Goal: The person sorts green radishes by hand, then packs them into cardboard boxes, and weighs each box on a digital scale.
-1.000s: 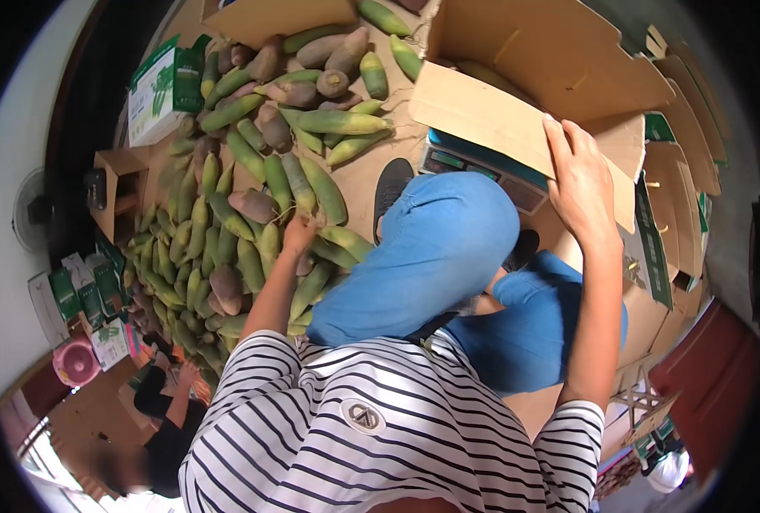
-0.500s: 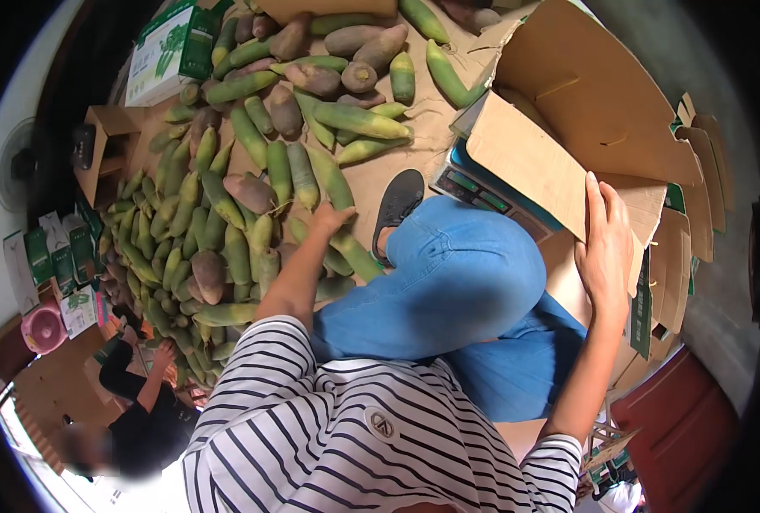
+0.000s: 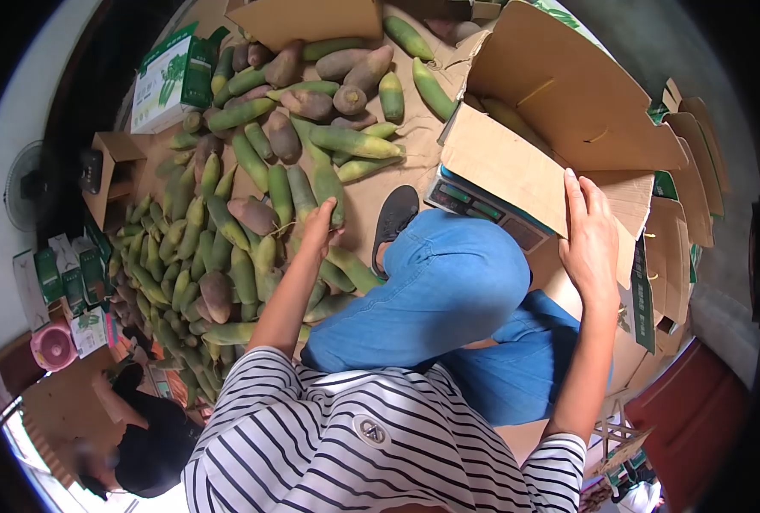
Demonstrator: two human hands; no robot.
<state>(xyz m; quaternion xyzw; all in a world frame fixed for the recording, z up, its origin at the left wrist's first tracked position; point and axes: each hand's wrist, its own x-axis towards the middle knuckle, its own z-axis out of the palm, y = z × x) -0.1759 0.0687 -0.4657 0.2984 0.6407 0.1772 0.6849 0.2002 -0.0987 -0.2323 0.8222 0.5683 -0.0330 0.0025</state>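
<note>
My left hand (image 3: 317, 229) is closed round the lower end of a long green radish (image 3: 328, 184) at the near edge of a big pile. Other green radishes (image 3: 354, 141) and several with dull purple skin (image 3: 284, 137) lie about it. My right hand (image 3: 589, 235) grips the near flap of an open cardboard carton (image 3: 568, 77), its fingers lying over the flap's edge and its thumb partly hidden. Part of a radish (image 3: 517, 120) shows inside the carton. Beneath the carton is a scale with a display panel (image 3: 470, 203).
A printed green and white box (image 3: 170, 81) stands at the pile's far left. More folded cartons (image 3: 696, 162) line the right wall. My raised knee (image 3: 448, 265) is between my hands. Another person in black (image 3: 153, 445) sits at lower left near a pink fan (image 3: 53, 346).
The radish in my left hand has swung to point more straight away from me. My right hand stays on the carton flap. The whole view has shifted a little, and the other person's arm has moved.
</note>
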